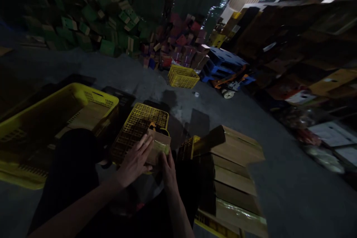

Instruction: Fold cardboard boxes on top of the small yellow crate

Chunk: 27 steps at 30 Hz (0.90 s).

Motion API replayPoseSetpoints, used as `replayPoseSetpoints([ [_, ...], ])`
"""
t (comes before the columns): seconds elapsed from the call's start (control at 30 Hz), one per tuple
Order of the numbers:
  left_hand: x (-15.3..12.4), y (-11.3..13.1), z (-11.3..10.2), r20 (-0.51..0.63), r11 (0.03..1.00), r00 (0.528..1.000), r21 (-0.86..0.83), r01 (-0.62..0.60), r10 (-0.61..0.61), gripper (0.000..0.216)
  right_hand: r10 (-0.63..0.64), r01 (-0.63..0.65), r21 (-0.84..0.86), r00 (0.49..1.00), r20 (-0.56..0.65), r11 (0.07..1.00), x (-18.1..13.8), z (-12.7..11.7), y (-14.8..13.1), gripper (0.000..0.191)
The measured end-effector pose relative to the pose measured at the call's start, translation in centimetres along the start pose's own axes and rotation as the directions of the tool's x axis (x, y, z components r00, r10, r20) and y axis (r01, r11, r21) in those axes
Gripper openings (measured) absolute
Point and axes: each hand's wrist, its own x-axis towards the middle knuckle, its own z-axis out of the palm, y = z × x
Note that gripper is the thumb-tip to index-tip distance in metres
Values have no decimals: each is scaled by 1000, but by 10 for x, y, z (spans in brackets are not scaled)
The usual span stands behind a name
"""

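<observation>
A small brown cardboard box [159,145] with shiny tape across it rests on an upturned yellow crate [134,128] in front of me. My left hand [135,161] lies flat on the box's left side, fingers stretched out. Just right of it, my right hand [168,169] presses against the box's near right corner, its fingers partly hidden. An orange and black tape dispenser [156,127] pokes up behind the box.
A big yellow crate [55,119] holding flat cardboard stands at left. Stacked brown cartons [237,171] rise at right beside another yellow crate edge [188,147]. Farther off are a yellow basket [182,76], blue pallets [223,63], and heaps of green and red boxes.
</observation>
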Motion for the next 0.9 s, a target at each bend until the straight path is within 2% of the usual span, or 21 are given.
replayPoseSetpoints([
  [0.07, -9, 5, 2, 6, 999, 999, 12, -40, 40, 89, 26, -26, 1, 999, -25, 1000, -1, 2, -1, 75],
  [0.2, -24, 11, 9, -19, 998, 999, -28, -47, 47, 74, 7, -8, -4, 995, -104, 1000, -5, 5, 5, 76],
  [0.4, -28, -3, 12, -118, 988, 993, -157, -8, -11, 49, -5, 6, 8, 991, -131, 1000, -7, 3, 8, 71],
  [0.53, -28, -13, 14, -145, 982, 989, -185, -22, -5, 46, -23, 22, -9, 993, -113, 1000, -8, -2, 7, 66],
  [0.67, -25, -11, 15, -155, 983, 988, -183, -27, -2, 49, -43, 36, -56, 991, -131, 998, -7, -7, 10, 65],
  [0.9, -22, -7, 7, -78, 964, 996, -266, 20, -42, 50, -4, 5, 9, 999, -52, 1000, -3, -6, 12, 72],
])
